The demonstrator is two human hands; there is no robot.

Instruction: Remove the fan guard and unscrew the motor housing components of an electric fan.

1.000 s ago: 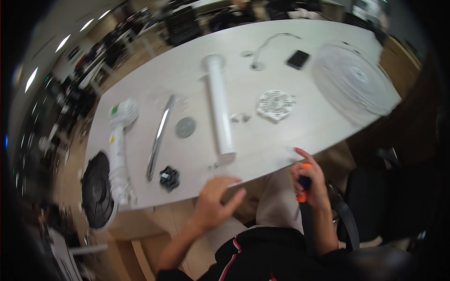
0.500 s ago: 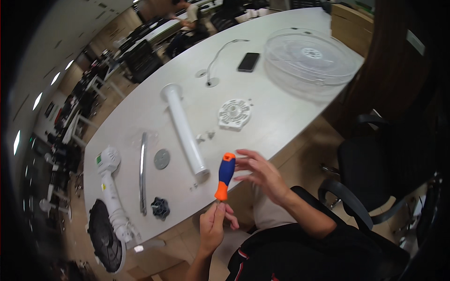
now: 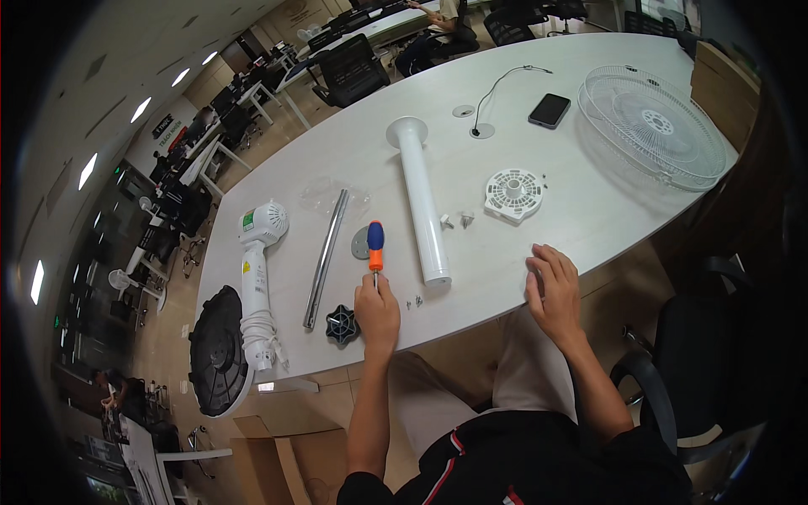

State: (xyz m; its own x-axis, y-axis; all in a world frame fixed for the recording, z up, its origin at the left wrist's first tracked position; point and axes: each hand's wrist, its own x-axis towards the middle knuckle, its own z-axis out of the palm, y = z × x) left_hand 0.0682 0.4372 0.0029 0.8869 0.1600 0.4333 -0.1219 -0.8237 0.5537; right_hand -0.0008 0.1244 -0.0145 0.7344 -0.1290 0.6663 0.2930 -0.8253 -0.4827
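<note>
My left hand [image 3: 377, 316] is closed around the shaft of a screwdriver [image 3: 376, 242], whose blue and orange handle points away from me over the table. Behind that handle lies a round grey disc [image 3: 359, 244], partly covered by it. Just left of the hand is a dark star-shaped knob [image 3: 342, 324]; small screws [image 3: 414, 302] lie to its right. My right hand [image 3: 555, 295] rests at the table's near edge with nothing in it, fingers slightly bent and apart. A white tube with a flared end [image 3: 423, 210] lies between the hands, farther in.
On the left lie a white fan motor unit [image 3: 265, 227], a black round base [image 3: 220, 353] and a metal rod [image 3: 326, 257]. A white slotted cover [image 3: 513, 195], a phone [image 3: 550, 109] and a fan grille [image 3: 656, 126] are to the right. An office chair [image 3: 707, 337] stands right of me.
The view has shifted, so the table's things appear farther right. My left hand has carried the screwdriver to the table, near the grey disc. My right hand has come away from its handle.
</note>
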